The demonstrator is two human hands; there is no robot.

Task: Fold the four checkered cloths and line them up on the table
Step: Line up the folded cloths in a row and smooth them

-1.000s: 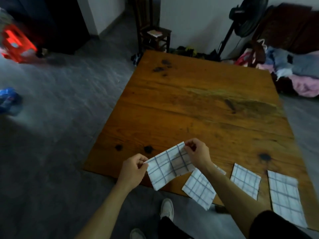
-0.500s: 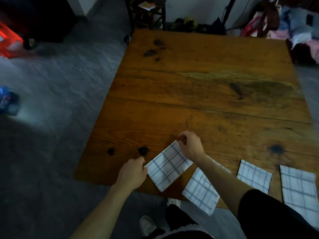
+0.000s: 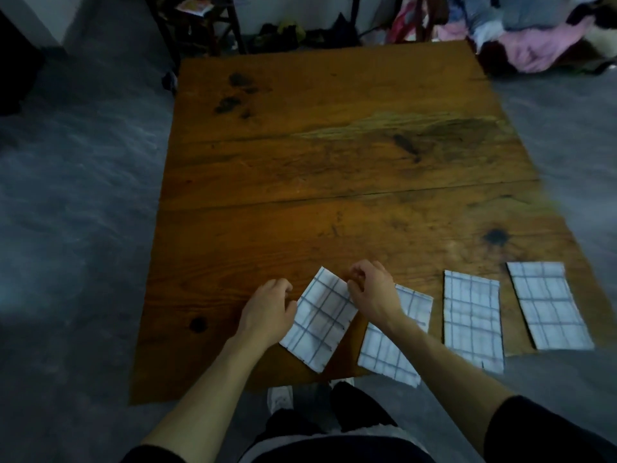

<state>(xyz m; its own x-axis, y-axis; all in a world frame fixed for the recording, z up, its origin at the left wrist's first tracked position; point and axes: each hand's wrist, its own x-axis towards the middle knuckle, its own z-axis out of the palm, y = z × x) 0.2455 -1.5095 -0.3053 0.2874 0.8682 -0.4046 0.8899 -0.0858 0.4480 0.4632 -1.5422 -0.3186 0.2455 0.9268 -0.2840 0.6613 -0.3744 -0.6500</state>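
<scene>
A fourth white, blue-checked folded cloth [image 3: 320, 318] is set askew at the near edge of the worn wooden table [image 3: 334, 155], flanked by the left hand [image 3: 267, 312] and right hand [image 3: 370, 292], fingers curled at its edges; whether it is pinched cannot be told. Three folded cloths [image 3: 472, 315] are lined up rightward; straightening is judged outstanding.

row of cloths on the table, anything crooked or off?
Yes. The leftmost cloth, between the left hand and right hand, lies turned at an angle to the row. The second cloth and third cloth overhang the table near edge. The rightmost cloth tilts slightly.
</scene>
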